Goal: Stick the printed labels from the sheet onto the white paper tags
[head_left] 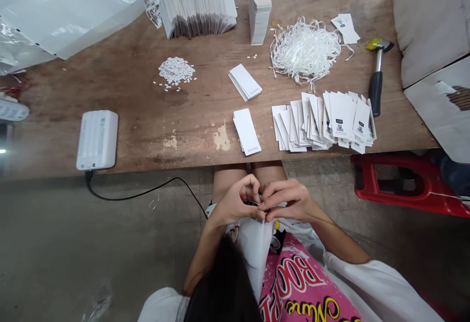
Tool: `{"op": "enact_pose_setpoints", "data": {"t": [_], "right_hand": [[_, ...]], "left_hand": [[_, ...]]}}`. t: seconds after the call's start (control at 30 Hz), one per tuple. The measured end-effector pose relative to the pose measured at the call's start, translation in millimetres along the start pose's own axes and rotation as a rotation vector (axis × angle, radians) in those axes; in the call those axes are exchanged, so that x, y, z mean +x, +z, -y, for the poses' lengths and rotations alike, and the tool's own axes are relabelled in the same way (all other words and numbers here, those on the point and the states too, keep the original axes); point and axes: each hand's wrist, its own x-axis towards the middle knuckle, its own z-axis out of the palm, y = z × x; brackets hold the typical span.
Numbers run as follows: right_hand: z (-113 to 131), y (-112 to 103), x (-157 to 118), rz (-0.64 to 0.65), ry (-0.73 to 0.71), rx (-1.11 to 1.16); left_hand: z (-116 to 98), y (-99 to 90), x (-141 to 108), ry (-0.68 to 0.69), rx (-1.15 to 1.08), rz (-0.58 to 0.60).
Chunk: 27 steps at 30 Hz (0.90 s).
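Note:
Over my lap, just below the table edge, my left hand [240, 200] and my right hand [288, 199] meet fingertip to fingertip. Both pinch the top of a white card [257, 248] that hangs down in front of the shirt. A small dark patch shows between the fingers; its details are too small to tell. On the table ahead lie two small stacks of white cards [247, 131], [245, 82]. To their right spreads a pile of printed tags [341, 116], with a tangle of white strings [306, 50] behind it.
A white power bank [97, 140] with a black cable lies at the table's left. Small white pieces [176, 71], a row of stacked tags [200, 9] and an upright card stack [260, 11] stand farther back. A hammer [376, 77] and a red stool [407, 185] are right.

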Motion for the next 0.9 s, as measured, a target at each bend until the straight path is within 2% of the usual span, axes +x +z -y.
{"op": "enact_pose_setpoints", "data": {"t": [0.13,0.23,0.3,0.37,0.47,0.6,0.73,0.9], "right_hand": [[-3,0,-2,-0.060,-0.066,-0.080],[2,-4,1,-0.109,-0.078,-0.122],[8,-13,9,-0.141,-0.051,-0.144],[15,-26,24,-0.152,-0.020,-0.231],[19,-47,56,-0.074,0.036,-0.493],[4,-63,98,0.152,0.100,-0.727],[-16,-63,115,0.290,0.141,-0.763],[-20,-61,113,0.308,0.137,-0.754]], "left_hand": [[1,-4.9,1,0.021,0.015,-0.036],[-2,-6.3,-2,0.061,0.108,-0.128],[-7,-4.3,-5,0.078,0.295,-0.252],[-12,0.3,-7,0.106,0.600,-0.416],[-17,10.0,-5,0.148,1.108,-0.615],[-16,21.0,4,0.067,1.549,-0.708],[-13,23.2,9,-0.004,1.678,-0.740],[-10,18.3,7,0.044,1.677,-0.740]]}}
